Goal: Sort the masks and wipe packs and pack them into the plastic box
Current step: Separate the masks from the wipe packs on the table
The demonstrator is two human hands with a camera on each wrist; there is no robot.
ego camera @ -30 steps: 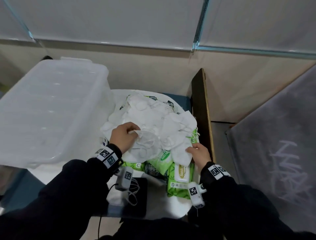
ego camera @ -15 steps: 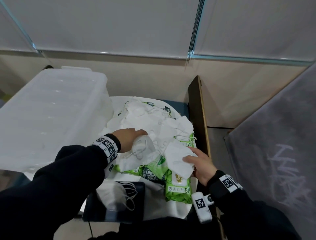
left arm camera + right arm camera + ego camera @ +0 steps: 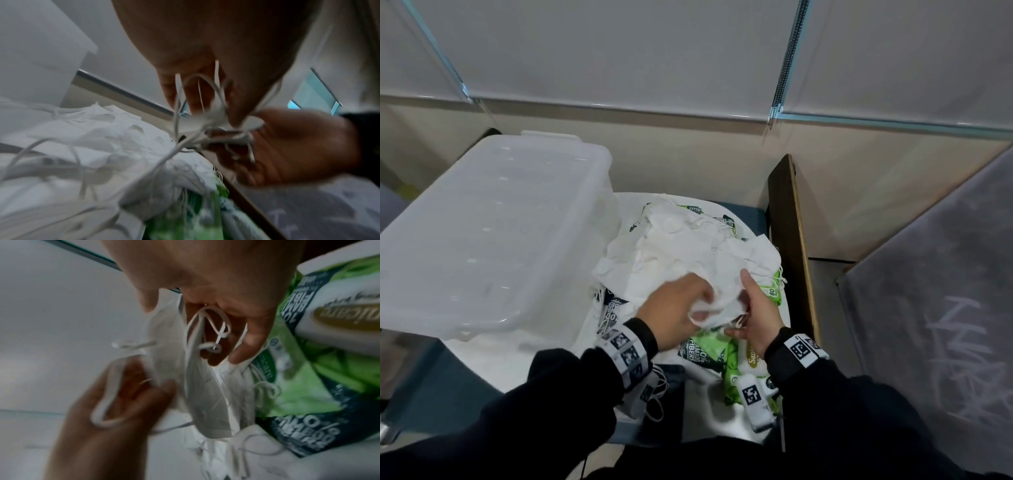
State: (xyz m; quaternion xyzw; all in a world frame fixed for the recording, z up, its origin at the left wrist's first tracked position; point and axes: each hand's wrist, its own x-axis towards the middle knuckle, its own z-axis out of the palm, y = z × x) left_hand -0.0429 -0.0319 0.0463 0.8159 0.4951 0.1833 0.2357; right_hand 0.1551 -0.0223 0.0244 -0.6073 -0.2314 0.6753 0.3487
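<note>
A heap of white masks (image 3: 681,246) lies on green wipe packs (image 3: 705,349) on a small white table (image 3: 544,346). My left hand (image 3: 674,311) and right hand (image 3: 753,315) meet over the near side of the heap and both grip the same white mask (image 3: 719,305) by its body and ear loops. The right wrist view shows that mask (image 3: 197,386) pinched under my right thumb, with loops (image 3: 207,331) tangled round the fingers. In the left wrist view the loops (image 3: 197,129) stretch between both hands. The clear plastic box (image 3: 482,240) stands to the left with its lid on.
A wooden board (image 3: 791,240) stands upright along the table's right edge, and a grey panel (image 3: 935,308) leans beyond it. A dark tablet (image 3: 671,380) with a mask on it lies at the table's near edge. A wall runs close behind.
My left hand has moved right and toward me with a mask, and my right hand has come in to meet it. Both now hold one mask between them.
</note>
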